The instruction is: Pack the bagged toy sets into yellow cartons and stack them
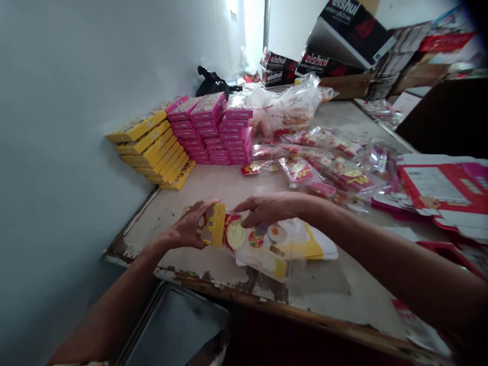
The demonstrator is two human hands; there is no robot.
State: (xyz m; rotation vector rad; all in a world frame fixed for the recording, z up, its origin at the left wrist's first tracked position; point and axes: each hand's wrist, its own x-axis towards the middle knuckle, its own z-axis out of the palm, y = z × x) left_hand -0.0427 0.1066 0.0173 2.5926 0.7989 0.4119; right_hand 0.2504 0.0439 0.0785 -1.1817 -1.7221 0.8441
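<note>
My left hand (pixel 194 226) is wrapped round the end of a small yellow printed carton (pixel 214 226) above the near part of the table. Against the carton's right side lies a clear plastic packet of toy food (pixel 263 244), with red-and-cream, egg-like and pizza-like pieces showing; whether it reaches inside the carton I cannot tell. My right hand (pixel 263 208) is over the packet's upper edge, index finger and thumb apart and pointing left; contact with the packet is unclear. Beneath and right of the packet lie flat yellow-and-white cartons (pixel 322 244).
Yellow boxes (pixel 152 147) are stacked by the wall, beside stacked pink boxes (pixel 209 124). Bagged toy sets (pixel 335 162) spread across the table's middle. Red-and-white flat cartons (pixel 438 188) lie right. Black printed boxes (pixel 339 35) stand behind. The table's worn edge (pixel 267 300) runs in front.
</note>
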